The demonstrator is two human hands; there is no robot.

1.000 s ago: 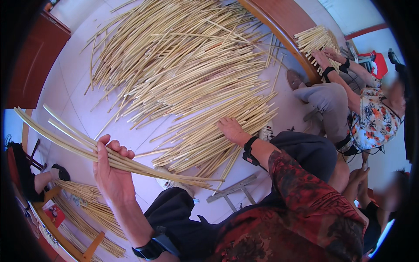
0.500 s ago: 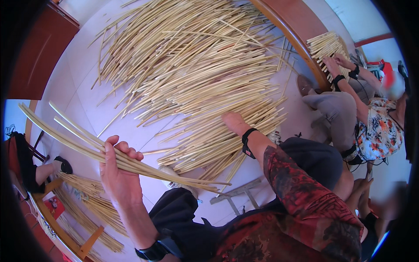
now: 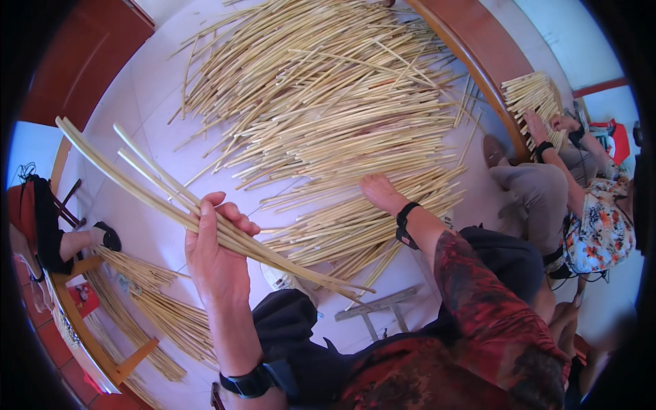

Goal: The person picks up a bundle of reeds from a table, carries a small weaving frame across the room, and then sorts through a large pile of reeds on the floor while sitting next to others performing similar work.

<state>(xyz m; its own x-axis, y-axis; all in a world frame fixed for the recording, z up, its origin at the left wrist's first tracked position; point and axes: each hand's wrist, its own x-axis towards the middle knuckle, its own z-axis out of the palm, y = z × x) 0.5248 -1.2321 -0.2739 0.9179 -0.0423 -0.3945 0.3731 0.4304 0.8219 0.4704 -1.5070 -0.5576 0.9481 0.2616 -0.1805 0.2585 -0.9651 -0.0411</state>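
My left hand [image 3: 220, 256] is closed around several long, pale wooden sticks [image 3: 158, 198], held tilted above the floor. Their upper ends fan apart toward the left; the lower ends reach across my lap toward the middle. My right hand [image 3: 384, 194] rests on the near part of a broad pile of similar sticks [image 3: 321, 147] lying on the floor. Its fingers are bent down among the sticks, and the tips are hidden, so what they hold, if anything, does not show.
At the right, a person's hands [image 3: 536, 126] handle a stack of sticks [image 3: 523, 96] by a brown wooden edge [image 3: 471, 58]. More stick bundles [image 3: 174, 318] lie lower left beside a wooden frame [image 3: 89, 324]. A stool-like metal frame [image 3: 379, 304] stands near my knees.
The whole view has shifted a little. My left hand has risen slightly with its sticks, their far ends higher. My right hand stays at about the same part of the pile.
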